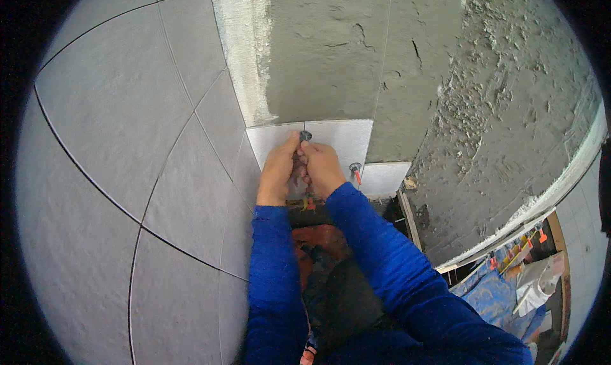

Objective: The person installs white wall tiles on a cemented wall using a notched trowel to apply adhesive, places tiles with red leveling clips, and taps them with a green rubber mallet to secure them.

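Observation:
My left hand [277, 169] and my right hand [324, 169] are together in front of a white wall tile [340, 136]. Their fingertips close on a small dark round tile leveler [305, 136], which sits at the upright joint near the tile's top edge. What lies between the palms is partly hidden. To the right, a similar dark round leveler with a red handle [356, 172] is set at a tile joint. Below the hands, orange and yellow pieces [310, 203] show at the tiles' lower edge.
Large grey tiles [95, 142] cover the left wall. Grey mortar [337, 53] coats the wall ahead, rougher on the right. Another white tile [387, 176] sits lower right. A dark opening lies below. At far lower right are blue sheeting [490, 298] and a white bag [538, 285].

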A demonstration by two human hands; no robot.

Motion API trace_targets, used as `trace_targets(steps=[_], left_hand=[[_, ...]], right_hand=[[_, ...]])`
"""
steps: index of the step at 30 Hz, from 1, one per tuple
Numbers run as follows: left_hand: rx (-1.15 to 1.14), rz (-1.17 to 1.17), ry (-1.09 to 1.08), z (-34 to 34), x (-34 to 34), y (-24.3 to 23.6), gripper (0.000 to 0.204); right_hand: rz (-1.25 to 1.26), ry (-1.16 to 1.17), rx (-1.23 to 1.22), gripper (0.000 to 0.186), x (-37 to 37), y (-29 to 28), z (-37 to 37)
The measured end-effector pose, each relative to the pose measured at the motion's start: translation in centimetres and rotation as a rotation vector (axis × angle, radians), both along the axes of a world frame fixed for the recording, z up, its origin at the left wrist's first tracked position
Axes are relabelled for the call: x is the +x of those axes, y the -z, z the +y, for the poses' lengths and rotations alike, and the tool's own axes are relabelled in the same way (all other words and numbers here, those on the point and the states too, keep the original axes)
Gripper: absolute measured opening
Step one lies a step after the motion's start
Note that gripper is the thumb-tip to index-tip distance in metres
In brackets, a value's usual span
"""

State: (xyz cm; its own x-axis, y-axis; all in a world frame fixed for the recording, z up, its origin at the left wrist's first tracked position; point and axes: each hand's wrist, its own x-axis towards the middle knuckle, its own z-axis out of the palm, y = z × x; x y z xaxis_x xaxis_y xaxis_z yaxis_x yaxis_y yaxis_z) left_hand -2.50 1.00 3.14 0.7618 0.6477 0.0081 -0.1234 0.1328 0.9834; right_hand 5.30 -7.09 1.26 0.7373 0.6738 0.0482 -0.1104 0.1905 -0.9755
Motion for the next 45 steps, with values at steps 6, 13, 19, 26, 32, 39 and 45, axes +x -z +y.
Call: trace_targets(steps=[6, 13, 19, 26, 32, 39, 45], left_hand=[[0.073, 0.147, -0.072, -0.6, 1.5, -1.3, 0.041], [0.967, 0.598, -0.576, -2.1, 2.5, -2.7, 0.051], [-0.369, 0.0, 0.125, 0.6, 0.5, -0.1, 0.044], [-0.718, -0.274, 0.311, 1.6, 1.6, 3.1, 0.031], [-0.485, -0.058, 0.136, 0.8, 1.6, 0.6, 0.029], [0.364, 0.269, -0.288, -1.1, 2.1, -1.5, 0.038], [-0.436, -0.033, 0.063, 0.3, 0.8, 0.9, 0.038]], right_hand=[[0.347, -0.22, 0.198, 0.027, 0.6, -0.1, -1.3], [0.414, -0.166, 0.247, 0.025, 0.8, 1.2, -0.2], [0.603, -0.356, 0.365, 0.025, 0.9, 0.7, -0.8], [0.663, -0.35, 0.391, 0.02, 0.5, 0.4, -0.5], [0.571, -0.25, 0.317, 0.023, 0.3, 0.4, -0.5], [0.47, -0.169, 0.253, 0.027, 0.2, 1.2, 0.3], [0.61, -0.29, 0.356, 0.023, 0.5, 1.0, 0.2]])
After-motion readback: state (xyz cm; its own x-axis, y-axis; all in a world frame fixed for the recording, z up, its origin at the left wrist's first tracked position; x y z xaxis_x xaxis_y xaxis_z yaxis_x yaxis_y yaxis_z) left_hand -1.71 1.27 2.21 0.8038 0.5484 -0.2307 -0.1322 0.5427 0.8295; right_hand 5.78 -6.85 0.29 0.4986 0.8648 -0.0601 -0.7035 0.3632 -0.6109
